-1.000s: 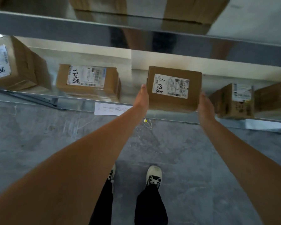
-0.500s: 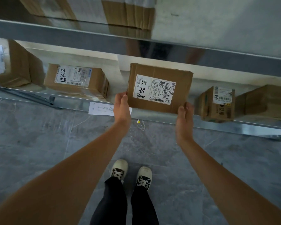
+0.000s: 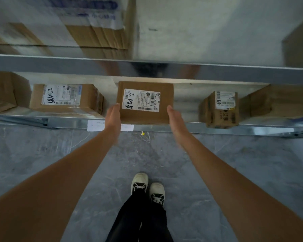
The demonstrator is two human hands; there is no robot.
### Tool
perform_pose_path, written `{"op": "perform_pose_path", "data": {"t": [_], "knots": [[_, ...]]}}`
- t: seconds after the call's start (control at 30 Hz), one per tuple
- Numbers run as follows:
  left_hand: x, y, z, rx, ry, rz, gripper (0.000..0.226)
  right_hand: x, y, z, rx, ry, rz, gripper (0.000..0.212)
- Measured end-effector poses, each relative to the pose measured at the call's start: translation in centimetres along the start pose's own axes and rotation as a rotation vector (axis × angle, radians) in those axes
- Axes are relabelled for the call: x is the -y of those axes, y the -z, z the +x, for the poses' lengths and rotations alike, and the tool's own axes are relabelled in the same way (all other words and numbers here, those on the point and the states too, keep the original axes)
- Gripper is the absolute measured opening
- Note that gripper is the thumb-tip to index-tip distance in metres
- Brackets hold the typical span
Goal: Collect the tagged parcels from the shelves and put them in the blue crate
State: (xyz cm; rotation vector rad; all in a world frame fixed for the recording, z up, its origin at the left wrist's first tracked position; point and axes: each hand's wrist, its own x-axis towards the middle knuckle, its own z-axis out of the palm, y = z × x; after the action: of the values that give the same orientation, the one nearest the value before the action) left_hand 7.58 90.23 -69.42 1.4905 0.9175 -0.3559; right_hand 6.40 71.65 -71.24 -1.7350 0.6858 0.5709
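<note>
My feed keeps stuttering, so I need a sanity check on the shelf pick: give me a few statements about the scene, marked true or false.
1. The brown cardboard parcel with the white handwritten label sits between the left hand and the right hand. True.
2. A blue crate stands on the floor by the feet. False: no crate is in view.
3. The labelled cardboard box to the left lies on the same metal shelf. True.
4. The small printed carton on the right lies on the grey floor. False: it stands on the shelf.
5. The person wears gloves. False: both hands are bare.
</note>
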Motion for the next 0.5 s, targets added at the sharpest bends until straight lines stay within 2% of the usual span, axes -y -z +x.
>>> {"op": "perform_pose_path", "data": {"t": [0.1, 0.2, 0.3, 0.43, 0.5], "knots": [[-0.2, -0.9, -0.8, -0.167, -0.170, 0.267, 0.057, 1.5, 1.8, -3.1, -0.042, 0.055, -0.063, 0.066], [-0.6, -2.7, -3.5, -0.400, -0.438, 0.379, 0.050, -0.1, 5.4, -3.9, -0.174, 0.167, -0.091, 0.057], [-1.3, -6.8, -6.7, -0.374, -0.624, 0.287, 0.049, -1.6, 10.0, -3.7, -0.322, 0.273, -0.116, 0.055], [-2.1, -14.1, -9.9, -0.259, -0.691, 0.139, 0.048, -3.3, 16.5, -2.4, -0.460, 0.290, -0.153, 0.048], [-1.4, -17.2, -10.7, -0.219, -0.655, 0.140, 0.053, -4.1, 19.1, -1.5, -0.459, 0.234, -0.132, 0.047]]}}
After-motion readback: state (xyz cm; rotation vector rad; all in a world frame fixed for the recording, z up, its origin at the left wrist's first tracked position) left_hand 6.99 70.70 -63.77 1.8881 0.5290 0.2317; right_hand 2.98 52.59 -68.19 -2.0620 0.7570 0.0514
